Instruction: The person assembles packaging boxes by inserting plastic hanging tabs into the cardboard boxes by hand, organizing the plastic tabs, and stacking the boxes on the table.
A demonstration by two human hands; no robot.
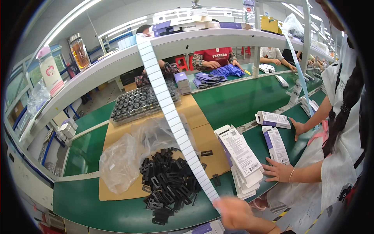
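Observation:
A long pale-blue strip of labels (171, 110) runs down from the shelf edge and ends at my right hand (235, 214). The fingers of that hand are closed on the strip's lower end and look a little blurred. Below it, at the bottom edge, part of a white and purple carton (210, 227) shows. My left hand is not seen. To the left of the strip lies a heap of black plastic hanger pieces (167, 181). A stack of flat white and purple cartons (239, 156) rests just beyond my right hand.
A clear plastic bag (119, 163) and a tray of black parts (140, 102) sit on brown cardboard (194, 113). A shelf (105, 62) with bottles crosses overhead. At right, a co-worker's hands (278, 170) touch the bench beside cartons (276, 144). Other people sit across the green belt (233, 101).

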